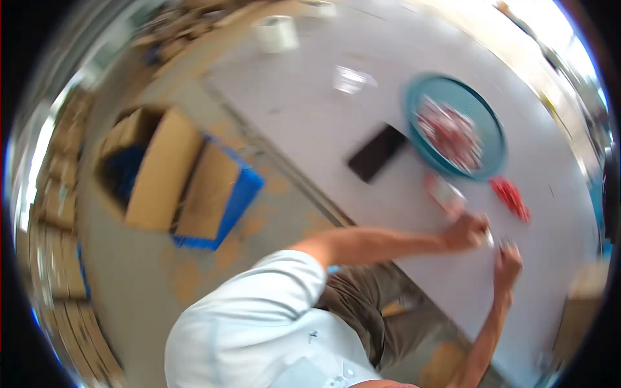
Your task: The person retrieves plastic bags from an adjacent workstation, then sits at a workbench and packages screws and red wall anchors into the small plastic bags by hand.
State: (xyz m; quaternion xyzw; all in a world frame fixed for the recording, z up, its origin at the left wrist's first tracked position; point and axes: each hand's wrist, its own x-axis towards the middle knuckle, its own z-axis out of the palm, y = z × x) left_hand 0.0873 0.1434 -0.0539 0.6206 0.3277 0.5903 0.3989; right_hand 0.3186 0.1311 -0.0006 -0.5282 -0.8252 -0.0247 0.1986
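Note:
My left hand (467, 233) reaches over the table with its fingers closed around something small and whitish, too blurred to name. Close by, my right hand (508, 264) is closed too, fingertips pointing at the left hand. A thin, shiny bit shows at its fingers, but I cannot make out what it is. Just beyond the left hand lies a red-and-white clear packet (445, 195); whether the hand touches it I cannot tell. A red bundle (511, 199) lies farther off, beside a round teal tray (495, 132) that holds a heap of red-and-clear packets (449, 134).
A dark phone (377, 152) lies left of the tray on the pale table (291, 123). Beyond it are clear plastic pieces (352, 79) and a white roll (277, 33). An opened cardboard box (165, 171) and a blue crate (240, 187) stand on the floor at left.

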